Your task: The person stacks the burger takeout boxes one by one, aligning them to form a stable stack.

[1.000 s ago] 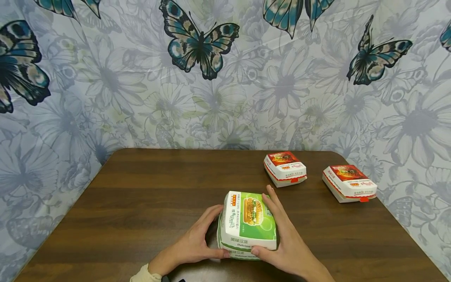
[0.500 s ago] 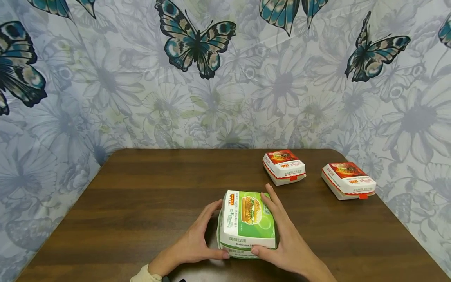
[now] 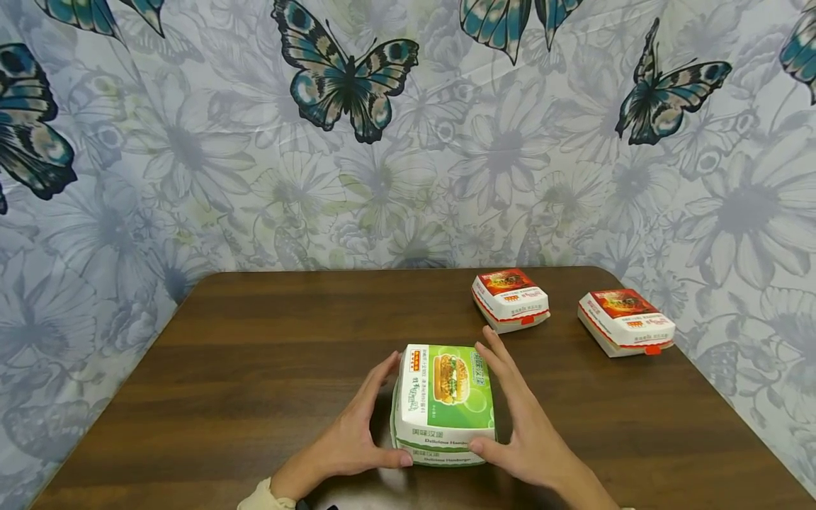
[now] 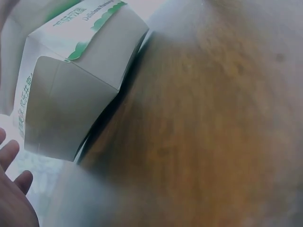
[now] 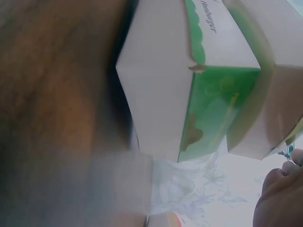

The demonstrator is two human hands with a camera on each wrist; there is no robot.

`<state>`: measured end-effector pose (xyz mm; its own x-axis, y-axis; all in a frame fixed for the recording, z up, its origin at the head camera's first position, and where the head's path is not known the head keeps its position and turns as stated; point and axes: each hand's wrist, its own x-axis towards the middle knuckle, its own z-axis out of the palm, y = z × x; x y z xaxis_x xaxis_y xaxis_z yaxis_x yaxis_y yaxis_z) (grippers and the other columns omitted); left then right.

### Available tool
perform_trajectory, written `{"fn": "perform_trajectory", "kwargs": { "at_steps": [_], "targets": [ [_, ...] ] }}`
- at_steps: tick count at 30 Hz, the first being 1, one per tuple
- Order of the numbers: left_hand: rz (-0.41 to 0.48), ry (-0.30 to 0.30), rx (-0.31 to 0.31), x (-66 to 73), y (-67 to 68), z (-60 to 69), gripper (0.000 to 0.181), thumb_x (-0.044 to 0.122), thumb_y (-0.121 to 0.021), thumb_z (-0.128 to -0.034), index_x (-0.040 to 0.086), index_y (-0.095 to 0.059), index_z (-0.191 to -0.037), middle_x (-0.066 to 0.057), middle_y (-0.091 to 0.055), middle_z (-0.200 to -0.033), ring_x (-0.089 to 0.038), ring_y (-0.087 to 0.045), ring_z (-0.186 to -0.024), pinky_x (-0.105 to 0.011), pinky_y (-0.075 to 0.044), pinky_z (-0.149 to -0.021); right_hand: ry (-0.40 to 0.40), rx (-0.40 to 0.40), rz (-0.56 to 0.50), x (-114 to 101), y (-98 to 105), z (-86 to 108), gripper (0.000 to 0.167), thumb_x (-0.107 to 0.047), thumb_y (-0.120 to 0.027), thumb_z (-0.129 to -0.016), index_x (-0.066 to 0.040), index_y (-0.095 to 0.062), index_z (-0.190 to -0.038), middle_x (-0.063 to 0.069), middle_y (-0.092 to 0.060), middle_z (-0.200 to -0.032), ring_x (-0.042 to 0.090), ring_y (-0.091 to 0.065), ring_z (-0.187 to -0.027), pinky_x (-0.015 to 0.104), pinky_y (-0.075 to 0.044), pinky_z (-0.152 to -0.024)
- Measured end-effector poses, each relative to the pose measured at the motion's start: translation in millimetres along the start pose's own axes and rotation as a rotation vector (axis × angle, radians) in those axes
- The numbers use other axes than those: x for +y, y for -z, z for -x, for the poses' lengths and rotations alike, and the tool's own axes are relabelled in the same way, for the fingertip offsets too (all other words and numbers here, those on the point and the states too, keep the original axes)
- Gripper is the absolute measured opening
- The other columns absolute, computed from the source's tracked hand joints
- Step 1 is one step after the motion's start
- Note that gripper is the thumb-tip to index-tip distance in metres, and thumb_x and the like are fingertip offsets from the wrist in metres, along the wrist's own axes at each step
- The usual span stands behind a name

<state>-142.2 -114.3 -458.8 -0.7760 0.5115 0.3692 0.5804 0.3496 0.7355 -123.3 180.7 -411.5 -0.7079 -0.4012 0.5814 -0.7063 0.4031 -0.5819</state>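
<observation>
Two white-and-green hamburger boxes stand stacked at the table's near middle. The upper box [image 3: 459,397] has a burger picture on its lid, while the lower box [image 3: 440,457] shows mostly its front edge. At the left of the stack is my left hand [image 3: 347,432], fingers extended and thumb beside the front corner. My right hand [image 3: 532,432] is spread along the other side, its thumb overlapping the front right corner in the head view. Gaps separate visible left fingers [image 4: 9,153] from the lower box [image 4: 61,104], and right fingers [image 5: 279,177] from the upper box [image 5: 274,94].
Two red-and-white burger boxes sit on the brown wooden table [image 3: 255,354]: one box [image 3: 510,301] near the back edge, another box [image 3: 626,322] by the right edge. A butterfly-patterned cloth [image 3: 382,198] hangs behind the table.
My right hand has eased outward, its thumb sliding right along the front of the stack. The left hand stays nearly where it was. The head view has shifted slightly.
</observation>
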Motion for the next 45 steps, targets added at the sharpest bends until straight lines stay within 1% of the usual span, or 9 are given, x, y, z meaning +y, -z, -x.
{"fn": "perform_trajectory", "kwargs": {
  "at_steps": [6,10,19,27,31,35,39,42,45],
  "targets": [
    [0.039,0.001,-0.005,2.5,1.4,-4.1,0.129,0.056,-0.089,-0.0727,0.027,-0.006,-0.167,0.001,-0.019,-0.171,-0.033,-0.036,-0.146,-0.062,-0.036,-0.113,0.035,0.029,-0.039,1.5,5.6,-3.7,0.086,-0.061,-0.053,-0.100,-0.007,-0.027,-0.162,0.015,-0.017,-0.171,0.030,-0.017,-0.158,0.019,-0.016,-0.120],
    [0.057,-0.012,-0.012,3.3,2.5,-6.7,0.129,0.057,-0.088,-0.0722,0.027,-0.006,-0.167,0.001,-0.018,-0.171,-0.030,-0.036,-0.146,-0.062,-0.036,-0.113,0.044,0.050,-0.045,4.8,11.1,-5.3,0.083,-0.061,-0.048,-0.103,-0.006,-0.027,-0.162,0.016,-0.019,-0.171,0.030,-0.018,-0.158,0.018,-0.015,-0.121],
    [0.101,-0.102,-0.007,5.0,6.9,-11.9,0.129,0.064,-0.085,-0.0733,0.021,-0.007,-0.167,0.000,-0.020,-0.170,-0.027,-0.036,-0.145,-0.059,-0.033,-0.116,0.013,0.083,-0.012,12.8,22.7,-7.4,0.079,-0.056,-0.051,-0.104,-0.009,-0.028,-0.162,0.014,-0.023,-0.170,0.027,-0.020,-0.157,0.018,-0.016,-0.120],
    [0.108,-0.209,0.001,11.3,14.2,-19.4,0.126,0.068,-0.078,-0.0777,0.010,-0.009,-0.166,-0.006,-0.017,-0.171,-0.026,-0.031,-0.150,-0.048,-0.033,-0.120,-0.027,0.093,-0.008,19.5,31.3,-6.3,0.077,-0.049,-0.058,-0.103,-0.009,-0.029,-0.162,0.015,-0.023,-0.169,0.022,-0.021,-0.157,0.016,-0.016,-0.118],
    [0.114,-0.257,0.011,16.0,18.7,-25.5,0.122,0.071,-0.072,-0.0818,0.006,-0.011,-0.165,-0.008,-0.018,-0.170,-0.031,-0.030,-0.151,-0.043,-0.032,-0.121,-0.033,0.098,-0.007,23.1,35.5,-6.0,0.077,-0.044,-0.060,-0.102,-0.007,-0.030,-0.162,0.014,-0.023,-0.169,0.021,-0.021,-0.157,0.016,-0.016,-0.118],
    [0.104,-0.300,0.030,21.0,25.0,-32.2,0.118,0.072,-0.067,-0.0848,0.004,-0.012,-0.165,-0.010,-0.021,-0.169,-0.034,-0.032,-0.150,-0.039,-0.031,-0.120,-0.020,0.106,0.005,25.9,39.5,-7.3,0.076,-0.040,-0.063,-0.101,-0.010,-0.030,-0.162,0.011,-0.024,-0.170,0.021,-0.021,-0.157,0.017,-0.016,-0.119],
    [0.090,-0.308,0.016,24.8,32.3,-38.0,0.116,0.070,-0.068,-0.0855,0.006,-0.013,-0.165,-0.009,-0.023,-0.168,-0.033,-0.031,-0.150,-0.037,-0.030,-0.120,-0.026,0.113,0.014,27.5,44.1,-8.8,0.077,-0.037,-0.066,-0.099,-0.011,-0.030,-0.162,0.011,-0.025,-0.170,0.021,-0.021,-0.157,0.017,-0.016,-0.120],
    [0.072,-0.264,-0.019,28.8,37.4,-40.6,0.115,0.069,-0.071,-0.0841,0.011,-0.013,-0.166,-0.005,-0.023,-0.169,-0.029,-0.028,-0.152,-0.039,-0.029,-0.122,-0.031,0.121,0.026,29.2,48.1,-10.0,0.077,-0.036,-0.066,-0.099,-0.012,-0.030,-0.162,0.011,-0.025,-0.169,0.022,-0.020,-0.157,0.018,-0.015,-0.121],
    [0.039,-0.203,-0.055,34.0,41.7,-42.0,0.115,0.067,-0.075,-0.0817,0.017,-0.014,-0.166,0.000,-0.022,-0.169,-0.025,-0.026,-0.154,-0.051,-0.031,-0.121,-0.020,0.135,0.037,30.9,52.6,-11.7,0.076,-0.038,-0.065,-0.100,-0.012,-0.031,-0.162,0.012,-0.025,-0.169,0.023,-0.020,-0.158,0.020,-0.015,-0.122]
  ]
}}
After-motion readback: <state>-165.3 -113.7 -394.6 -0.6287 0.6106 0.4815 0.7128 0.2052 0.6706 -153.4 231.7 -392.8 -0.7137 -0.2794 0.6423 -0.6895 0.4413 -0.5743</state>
